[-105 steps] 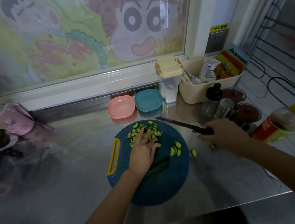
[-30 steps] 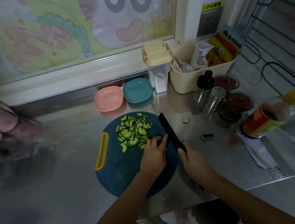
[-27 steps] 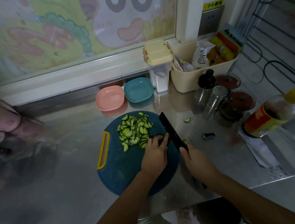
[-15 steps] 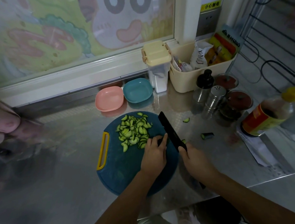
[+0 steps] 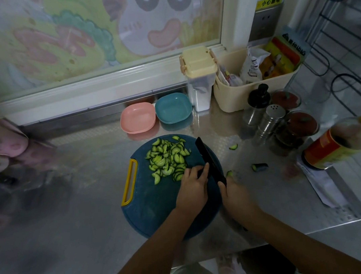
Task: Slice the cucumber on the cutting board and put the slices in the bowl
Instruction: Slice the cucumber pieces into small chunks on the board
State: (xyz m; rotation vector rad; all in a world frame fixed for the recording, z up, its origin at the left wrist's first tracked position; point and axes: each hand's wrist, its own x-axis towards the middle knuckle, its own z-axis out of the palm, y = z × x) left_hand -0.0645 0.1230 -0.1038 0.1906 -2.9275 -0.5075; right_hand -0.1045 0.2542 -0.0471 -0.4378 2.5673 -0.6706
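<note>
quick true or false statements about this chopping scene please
Green cucumber slices lie piled on the round blue cutting board. True.
The right hand grips the black knife. True.
The left hand, curled, pins a dark cucumber stub beside the blade. True.
The slices are already in a bowl. False: the pink plastic bowl and teal plastic bowl look empty.
No cucumber lies off the board. False: a few pieces lie on the steel counter.

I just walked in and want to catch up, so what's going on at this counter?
A person is slicing cucumber on the round dark-blue cutting board. The right hand grips the black knife; the left hand holds a dark cucumber stub beside the blade. A pile of green slices sits on the board. The pink plastic bowl and teal plastic bowl behind hold none yet.
</note>
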